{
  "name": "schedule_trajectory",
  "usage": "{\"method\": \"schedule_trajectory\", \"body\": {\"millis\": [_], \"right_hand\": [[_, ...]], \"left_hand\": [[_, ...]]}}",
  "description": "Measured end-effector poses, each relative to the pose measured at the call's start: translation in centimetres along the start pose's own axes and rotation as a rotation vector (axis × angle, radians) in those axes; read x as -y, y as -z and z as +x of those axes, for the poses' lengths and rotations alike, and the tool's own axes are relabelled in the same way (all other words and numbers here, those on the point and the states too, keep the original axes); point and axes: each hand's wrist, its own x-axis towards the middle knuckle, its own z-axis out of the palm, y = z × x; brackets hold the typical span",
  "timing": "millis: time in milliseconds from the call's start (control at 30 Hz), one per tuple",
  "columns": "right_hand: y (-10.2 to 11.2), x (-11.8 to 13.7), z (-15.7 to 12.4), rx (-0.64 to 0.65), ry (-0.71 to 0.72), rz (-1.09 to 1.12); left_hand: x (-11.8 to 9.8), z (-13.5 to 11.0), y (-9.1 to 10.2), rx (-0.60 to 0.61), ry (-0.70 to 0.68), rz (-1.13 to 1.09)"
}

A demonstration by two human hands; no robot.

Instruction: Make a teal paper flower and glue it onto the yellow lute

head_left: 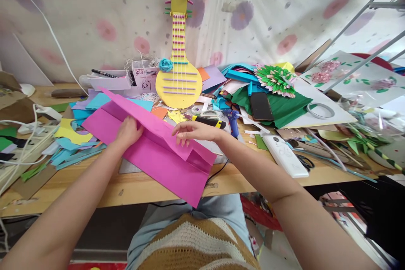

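Left fingers [138,133] holding one folded pink sheet [167,168], right fingers [183,127] above

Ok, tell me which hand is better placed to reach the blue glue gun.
Probably the right hand: it is nearer the glue gun; the left hand is farther off, at a fold in the pink paper.

Two hands [129,130] [193,130], apparently one pink sheet [167,168], one toy lute [179,86], one black phone [261,106]

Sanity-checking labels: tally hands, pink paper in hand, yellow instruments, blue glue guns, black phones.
Left hand, right hand: 2
Folded pink paper, layers taken as one: 1
Yellow instrument: 1
Blue glue gun: 1
Black phone: 1
Total: 6
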Motion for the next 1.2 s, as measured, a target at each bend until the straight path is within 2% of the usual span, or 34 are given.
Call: {"method": "schedule_trajectory", "body": {"millis": [67,133,167,200,267,400,467,633,700,800,900,1033,1200], "right_hand": [[0.2,-1.0,0.2,-0.183,-0.096,-0.056],[0.4,-2.1,0.3,-0.404,-0.227,-0.265],[0.4,-2.6,0.2,-0.462,-0.287,-0.374],[0.4,-3.0,0.2,-0.477,-0.339,-0.463],[0.1,-3.6,0.0,-0.429,-0.416,-0.566],[-0.5,-4.1,0.4,-0.356,-0.529,-0.642],[-0.7,-4.2,0.9,-0.341,-0.574,-0.644],[-0.4,-4.5,2.1,-0.249,-0.577,-0.582],[-0.3,-4.4,2.2,-0.255,-0.562,-0.578],[-0.3,-4.3,1.9,-0.288,-0.520,-0.591],[-0.4,-4.3,2.0,-0.295,-0.520,-0.604],[-0.7,-4.3,3.1,-0.280,-0.516,-0.608],[-0.6,-3.9,4.2,-0.260,-0.485,-0.689]], "left_hand": [[0.6,-0.5,0.1,-0.061,0.067,-0.068],[1.4,-0.9,0.0,-0.143,0.121,-0.158],[1.8,-1.1,-0.1,-0.183,0.137,-0.205],[2.1,-1.4,-0.1,-0.225,0.148,-0.247],[2.5,-1.7,-0.1,-0.327,0.165,-0.282],[1.6,-1.6,0.7,-0.533,0.092,-0.183],[0.5,-1.0,1.0,-0.472,-0.006,-0.147],[-3.5,1.1,-0.2,0.108,-0.340,-0.057],[-4.7,1.6,-1.1,0.242,-0.403,-0.001],[-5.2,1.9,-2.4,0.367,-0.400,0.056],[-4.2,1.7,-3.2,0.397,-0.377,0.077],[-3.1,1.3,-3.6,0.320,-0.380,0.094],[-3.0,1.8,-1.9,0.171,-0.413,0.064]]}}
